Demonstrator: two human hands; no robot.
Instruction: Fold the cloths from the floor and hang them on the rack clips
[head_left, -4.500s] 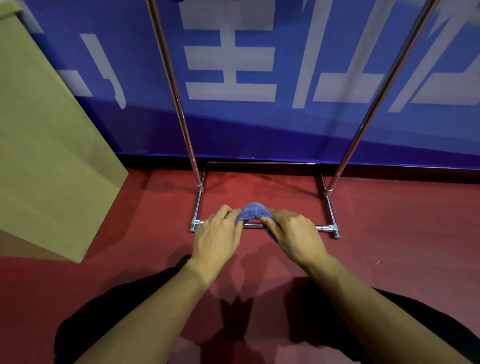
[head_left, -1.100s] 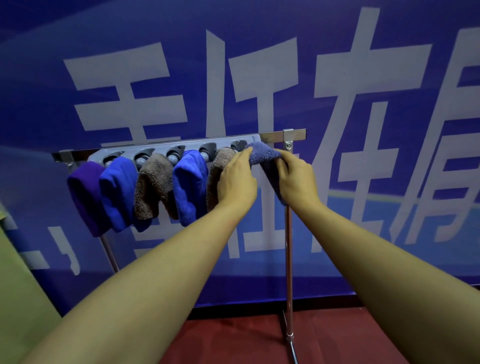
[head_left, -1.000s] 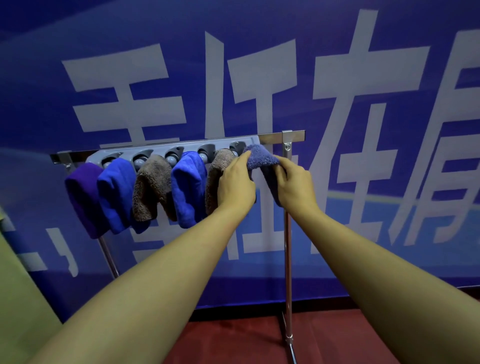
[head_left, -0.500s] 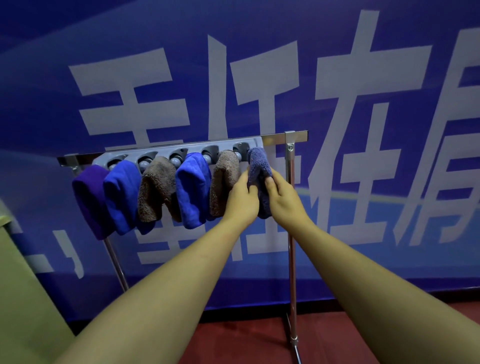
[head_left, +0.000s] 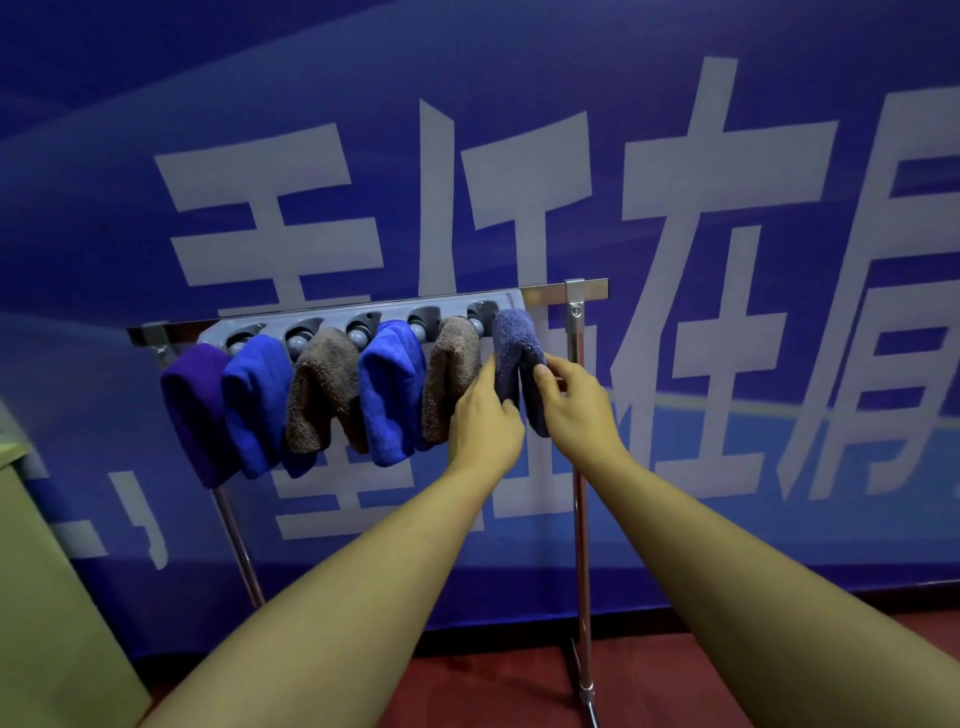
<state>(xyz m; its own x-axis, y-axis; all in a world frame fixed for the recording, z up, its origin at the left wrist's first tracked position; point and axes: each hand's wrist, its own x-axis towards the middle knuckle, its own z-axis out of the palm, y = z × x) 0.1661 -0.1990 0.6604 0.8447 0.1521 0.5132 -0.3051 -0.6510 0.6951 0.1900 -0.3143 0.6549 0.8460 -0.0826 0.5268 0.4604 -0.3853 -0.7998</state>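
Observation:
A folded slate-blue cloth (head_left: 511, 340) hangs from the rightmost clip of the grey clip strip (head_left: 363, 317) on the metal rack's top bar. My left hand (head_left: 485, 423) holds its left flap and my right hand (head_left: 571, 402) pinches its right flap, both below the clip. Further left hang a brown cloth (head_left: 449, 379), a bright blue cloth (head_left: 387, 395), another brown cloth (head_left: 319, 395), a second bright blue cloth (head_left: 254, 402) and a purple cloth (head_left: 195, 410). Each is folded over and hangs from its own clip.
The rack's right post (head_left: 582, 519) stands just behind my right forearm, and its left post (head_left: 241, 551) slants down under the purple cloth. A beige board (head_left: 47, 613) leans at the left. A blue banner wall (head_left: 727, 260) is close behind, with red floor (head_left: 498, 686) below.
The slate-blue cloth came up from the floor to the rack and now hangs in the rightmost clip. Both hands slid from its top down its sides.

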